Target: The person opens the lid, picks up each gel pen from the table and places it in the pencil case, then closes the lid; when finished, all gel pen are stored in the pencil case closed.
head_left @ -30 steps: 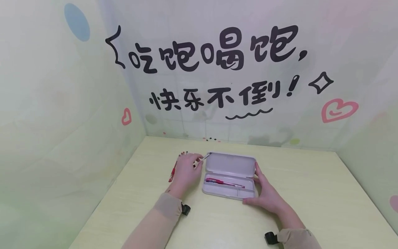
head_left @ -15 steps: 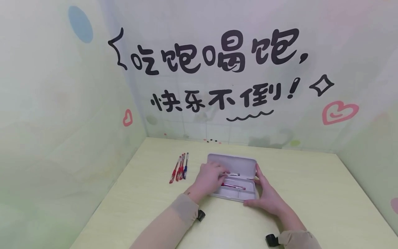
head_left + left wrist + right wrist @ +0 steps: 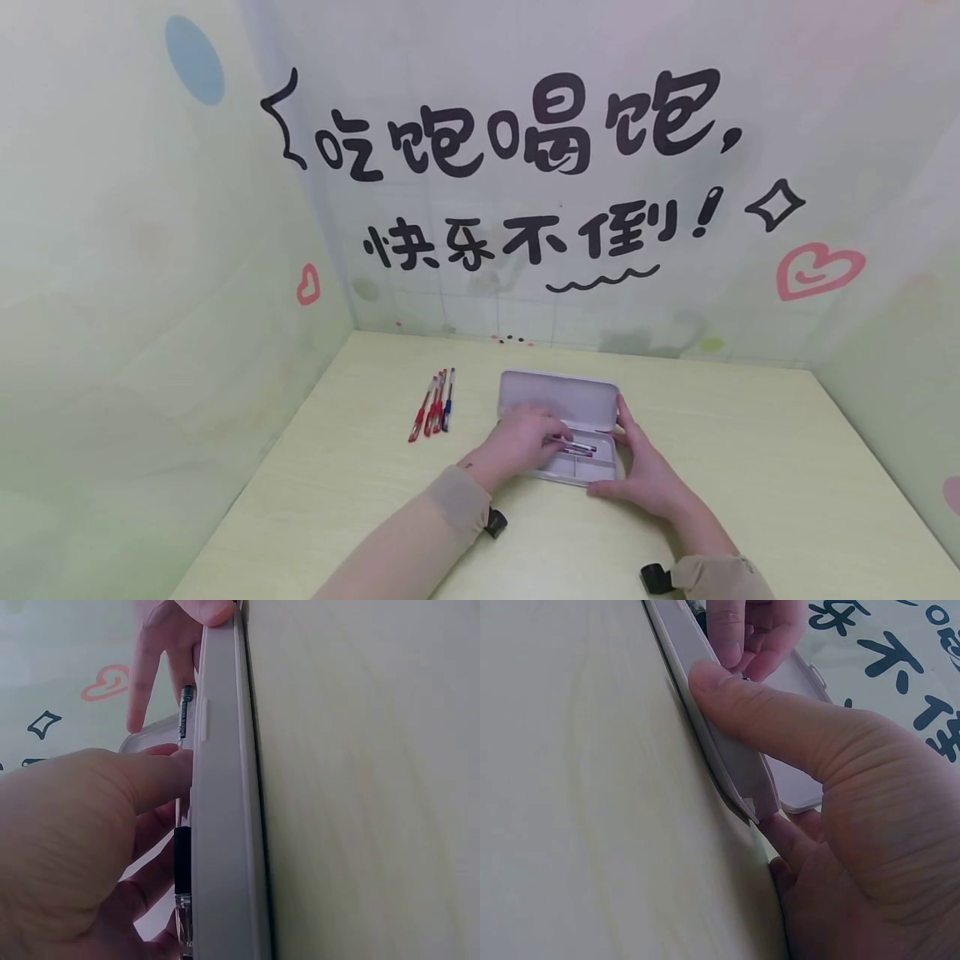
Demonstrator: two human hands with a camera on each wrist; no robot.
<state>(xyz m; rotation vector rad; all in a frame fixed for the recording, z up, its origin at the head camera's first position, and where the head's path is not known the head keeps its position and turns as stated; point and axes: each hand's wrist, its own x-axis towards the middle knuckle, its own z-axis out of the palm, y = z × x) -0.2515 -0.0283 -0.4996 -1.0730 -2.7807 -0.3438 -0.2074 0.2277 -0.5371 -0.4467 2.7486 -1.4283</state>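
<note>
A pale grey pencil case [image 3: 558,389] lies with its lid raised. My left hand [image 3: 525,442] is over its lower tray and pinches a clear pen with a black grip [image 3: 182,859] between thumb and fingers, lengthwise along the tray. A red pen [image 3: 579,454] lies in the tray beneath, mostly hidden by the hand and the held pen. My right hand [image 3: 651,471] grips the right end of the case; its thumb [image 3: 712,679] presses the front edge while the fingers lie behind the end and by the lid.
To the left of the case, several red pens [image 3: 432,412] and a blue pen [image 3: 448,402] lie side by side on the pale wooden table [image 3: 360,500]. Printed walls [image 3: 465,300] close in the back and sides. A small divider [image 3: 576,465] splits the front compartment.
My left hand has carried the black-grip pen right from beside the other pens, past the lid, and down into the tray. My right hand keeps its grip on the case.
</note>
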